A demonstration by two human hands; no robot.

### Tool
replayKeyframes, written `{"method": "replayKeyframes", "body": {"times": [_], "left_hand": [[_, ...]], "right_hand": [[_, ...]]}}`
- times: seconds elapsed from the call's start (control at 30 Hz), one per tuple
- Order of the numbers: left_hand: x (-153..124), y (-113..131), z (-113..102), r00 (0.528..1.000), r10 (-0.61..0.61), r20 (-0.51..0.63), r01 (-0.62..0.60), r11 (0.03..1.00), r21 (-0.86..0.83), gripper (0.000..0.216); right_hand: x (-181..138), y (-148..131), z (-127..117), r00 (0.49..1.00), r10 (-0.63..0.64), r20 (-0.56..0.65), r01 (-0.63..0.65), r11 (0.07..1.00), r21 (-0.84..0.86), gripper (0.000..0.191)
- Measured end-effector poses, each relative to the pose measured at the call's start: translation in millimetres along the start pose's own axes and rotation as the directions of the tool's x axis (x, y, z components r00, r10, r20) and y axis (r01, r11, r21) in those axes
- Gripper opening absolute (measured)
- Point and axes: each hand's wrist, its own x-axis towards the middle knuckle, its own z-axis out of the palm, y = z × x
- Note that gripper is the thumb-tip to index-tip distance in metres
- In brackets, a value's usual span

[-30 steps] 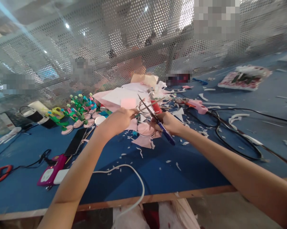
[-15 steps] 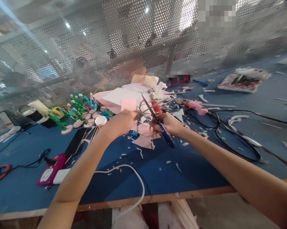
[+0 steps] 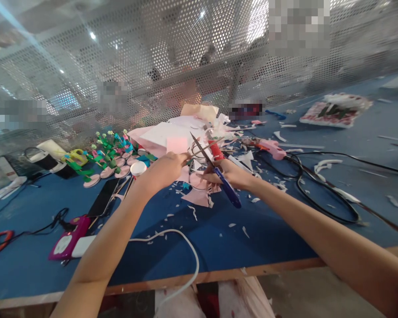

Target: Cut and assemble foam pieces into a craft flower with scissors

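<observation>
My right hand (image 3: 230, 173) is closed around blue-handled scissors (image 3: 230, 192), their dark pointed blades slanting up and to the left. My left hand (image 3: 172, 167) pinches the near end of a thin light-brown stick (image 3: 212, 144), which reaches up to the right and crosses behind the blades. Whether the blades touch the stick I cannot tell. Below the hands lie pink paper pieces (image 3: 196, 197) and a small blue star (image 3: 185, 186). A pink square of paper (image 3: 177, 145) sits just beyond my left hand.
Paper flowers on round bases (image 3: 108, 154) stand to the left, near a phone (image 3: 103, 197) and a white-topped cup (image 3: 138, 168). A pink glue gun (image 3: 273, 149) with a looping black cord (image 3: 300, 190) lies right. White scraps litter the blue table (image 3: 225, 247).
The scissors have shifted slightly left, and the fingers of my right hand extend further left beneath them. My left hand still pinches the stick. The whole view has moved a little.
</observation>
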Motion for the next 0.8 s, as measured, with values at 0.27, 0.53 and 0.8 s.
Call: {"method": "replayKeyframes", "body": {"times": [0.27, 0.53, 0.8], "left_hand": [[1, -1, -4, 1.0, 0.019, -0.006, -0.019, 0.996, -0.083, 0.036], [-2, -3, -10, 0.998, 0.017, -0.066, -0.019, 0.999, -0.027, 0.035], [-1, 1, -5, 1.0, -0.003, 0.014, 0.004, 0.997, -0.075, 0.034]], "right_hand": [[3, 4, 0, 0.999, 0.011, 0.035, -0.013, 0.999, 0.045, 0.024], [9, 17, 4, 1.0, -0.029, -0.004, 0.029, 0.998, 0.051, 0.025], [3, 7, 0, 1.0, -0.014, 0.024, 0.014, 1.0, 0.001, 0.03]]}}
